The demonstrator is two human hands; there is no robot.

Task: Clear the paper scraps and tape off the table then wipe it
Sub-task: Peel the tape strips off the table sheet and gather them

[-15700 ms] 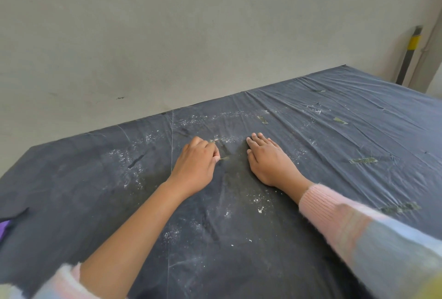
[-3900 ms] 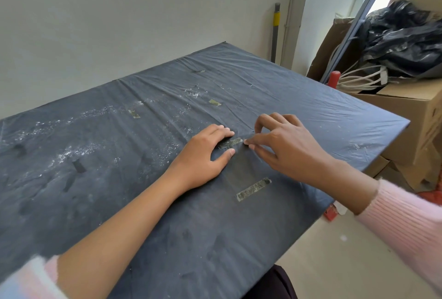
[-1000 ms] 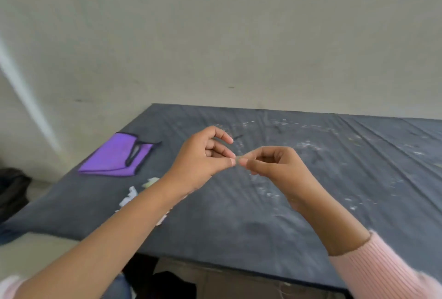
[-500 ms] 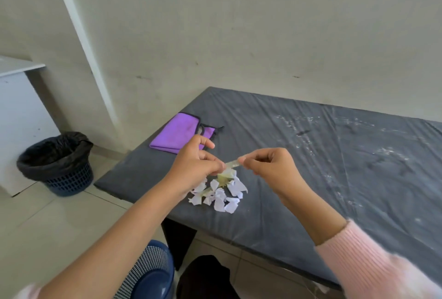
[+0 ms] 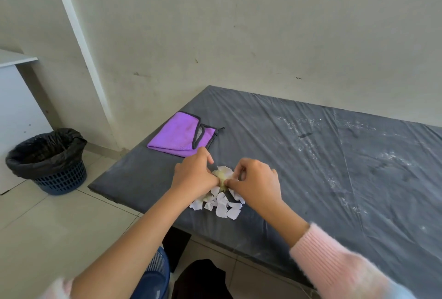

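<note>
hands: left hand (image 5: 195, 176) + right hand (image 5: 253, 182) both pinching crumpled yellowish tape wad (image 5: 221, 175) over torn white paper scraps (image 5: 221, 205), corner of dark plastic-covered counter (image 5: 311, 179) | done: gathering, mostly | todo: binning, wiping dust, folded purple cloth (image 5: 177, 137) untouched lol

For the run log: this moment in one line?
left hand, right hand: pinch tape wad | paper scraps: piled beneath | purple cloth: folded, untouched

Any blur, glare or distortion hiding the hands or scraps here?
Head view: pink sleeve smears at the bottom edge; left hand, right hand and the tape wad they pinch are sharp; the table shows soft sheen, no glare; the white wall strip leans, probably wide-angle distortion.
</note>
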